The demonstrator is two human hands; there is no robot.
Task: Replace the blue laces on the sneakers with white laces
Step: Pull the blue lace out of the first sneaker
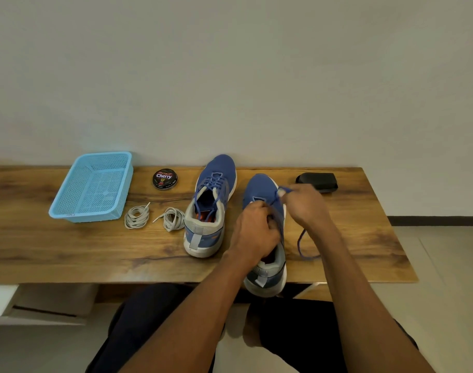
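Closest to the camera is the right sneaker, heel hanging a bit over the front edge of the surface, and that's the one being worked on. The left hand is curled down over the tongue area, holding the shoe or the lace there, can't tell exactly which because the fingers are tucked under. The right hand is just past it toward the toe, pinching the blue lace and drawing it up and out; a loose loop of it trails down onto the wood right beside the shoe.

The other sneaker sits just left of that one, fully laced in blue, untouched by the look of it. Further left of it are the two bundles of white laces, then the light blue basket. A tin of Cherry polish is behind the bundles, and a black case sits behind the working shoe, off to its right.

My take on doing this step well: pin the shoe firmly with the left hand, loosen each crossing first, and pull one eyelet row at a time rather than yanking the whole length, so the aglet doesn't snag. Still early in the job, I'd say.
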